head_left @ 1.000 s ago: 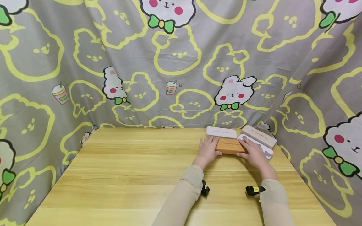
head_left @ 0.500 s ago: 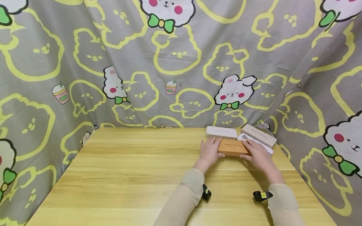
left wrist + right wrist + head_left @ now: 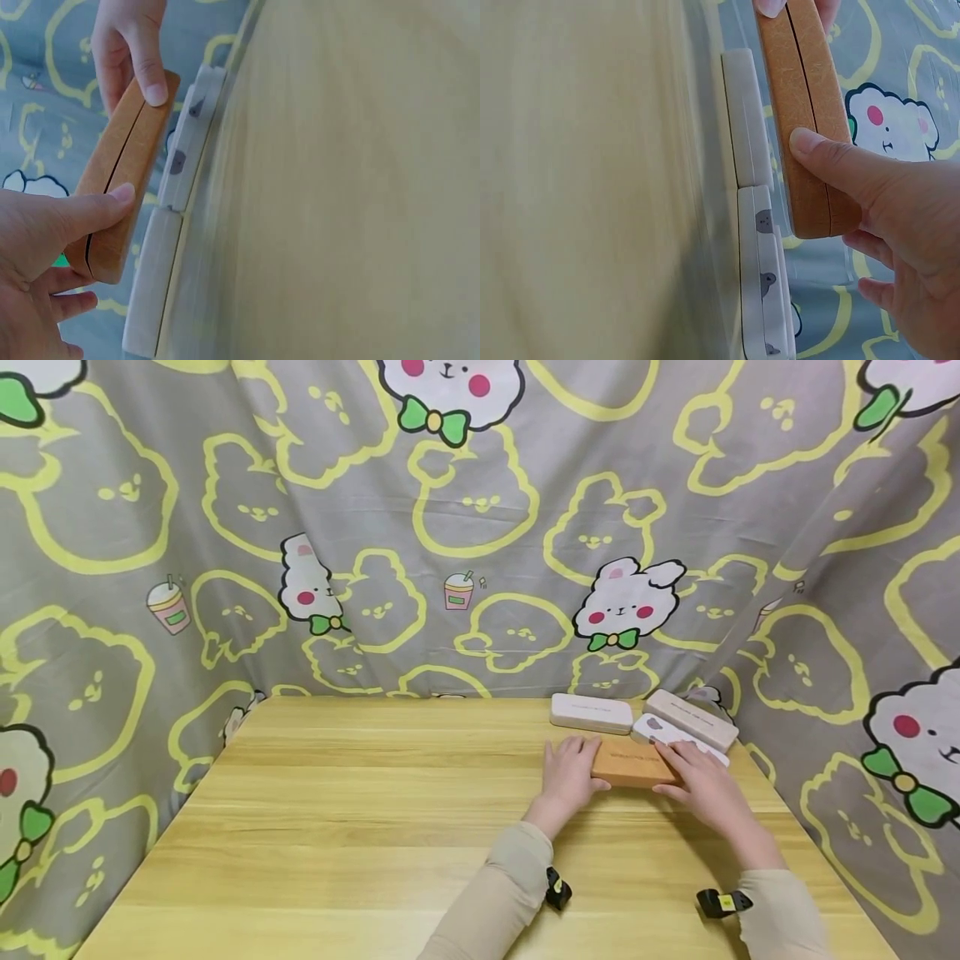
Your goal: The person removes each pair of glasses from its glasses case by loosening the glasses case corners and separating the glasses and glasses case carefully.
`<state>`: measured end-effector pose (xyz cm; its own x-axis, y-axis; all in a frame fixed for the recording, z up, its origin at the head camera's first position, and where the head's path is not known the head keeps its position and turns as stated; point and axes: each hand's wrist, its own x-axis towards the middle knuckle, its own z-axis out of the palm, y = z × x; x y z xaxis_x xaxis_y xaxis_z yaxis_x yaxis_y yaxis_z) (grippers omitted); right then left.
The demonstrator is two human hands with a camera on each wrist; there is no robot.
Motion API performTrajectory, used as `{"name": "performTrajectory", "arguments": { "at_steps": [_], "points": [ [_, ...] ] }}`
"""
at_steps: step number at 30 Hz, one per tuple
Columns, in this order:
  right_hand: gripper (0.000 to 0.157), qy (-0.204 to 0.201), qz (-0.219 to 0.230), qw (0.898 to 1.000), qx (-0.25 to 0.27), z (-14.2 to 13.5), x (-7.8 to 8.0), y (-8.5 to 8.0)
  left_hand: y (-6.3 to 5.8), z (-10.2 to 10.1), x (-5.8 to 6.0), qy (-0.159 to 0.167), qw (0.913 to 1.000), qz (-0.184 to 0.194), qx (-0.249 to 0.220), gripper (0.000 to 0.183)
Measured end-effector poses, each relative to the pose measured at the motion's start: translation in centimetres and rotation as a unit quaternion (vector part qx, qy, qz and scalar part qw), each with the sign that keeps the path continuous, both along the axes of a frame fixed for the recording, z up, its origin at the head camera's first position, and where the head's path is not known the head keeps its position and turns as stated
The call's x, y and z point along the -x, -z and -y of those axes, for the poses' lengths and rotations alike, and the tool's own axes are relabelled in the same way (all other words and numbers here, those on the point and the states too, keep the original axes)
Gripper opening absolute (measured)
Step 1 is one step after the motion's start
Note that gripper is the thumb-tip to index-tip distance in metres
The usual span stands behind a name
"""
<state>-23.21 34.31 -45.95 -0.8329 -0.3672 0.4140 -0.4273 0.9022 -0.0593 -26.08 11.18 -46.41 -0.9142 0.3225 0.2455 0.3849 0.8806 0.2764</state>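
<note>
An orange-brown glasses case [image 3: 633, 763] is held level at its two ends, lifted off the table in both wrist views. My left hand [image 3: 567, 777] grips the left end, thumb on the front side near the seam [image 3: 112, 169]. At the right end, my right hand [image 3: 708, 789] pinches the case the same way, with its thumb [image 3: 840, 161] across the front. The case is closed, a dark line running along its side. Behind it lie a white glasses case [image 3: 591, 713], a white case with grey bear prints [image 3: 654, 727] and a beige case [image 3: 692, 721]. My right hand partly hides the printed one.
The wooden table [image 3: 337, 827] stretches out to the left and in front. A grey patterned curtain [image 3: 360, 527] encloses its back and sides. Each wrist wears a small black camera, the left one [image 3: 557, 889] and the right one [image 3: 723, 904].
Both hands have drawn the orange-brown case a little nearer to me and to the right, away from the white case. The other cases stay where they were.
</note>
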Motion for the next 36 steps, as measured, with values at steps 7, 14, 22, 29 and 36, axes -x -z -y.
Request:
{"name": "performTrajectory", "arguments": {
  "at_steps": [7,14,22,29,36],
  "points": [
    [0.071,0.008,0.005,1.000,0.007,-0.8,-1.4,0.2,-0.1,-0.7,-1.1,0.002,0.9999,0.009,-0.014,0.077],
    [0.073,-0.004,-0.003,1.000,0.013,-1.9,-1.9,0.9,0.2,-1.6,-1.8,-0.005,0.9999,0.009,-0.011,0.077],
    [0.074,-0.022,-0.023,0.999,0.019,-2.9,-2.7,1.2,0.5,-2.7,-2.7,-0.012,0.9998,0.014,-0.011,0.077],
    [0.078,-0.004,0.013,0.999,0.033,-3.6,-3.4,1.6,0.8,-3.5,-3.3,-0.028,0.9991,0.034,-0.002,0.088],
    [0.077,0.000,0.024,0.999,0.038,-4.1,-3.8,1.8,1.2,-4.3,-3.6,-0.039,0.9986,0.035,-0.002,0.085]
  ]
}}
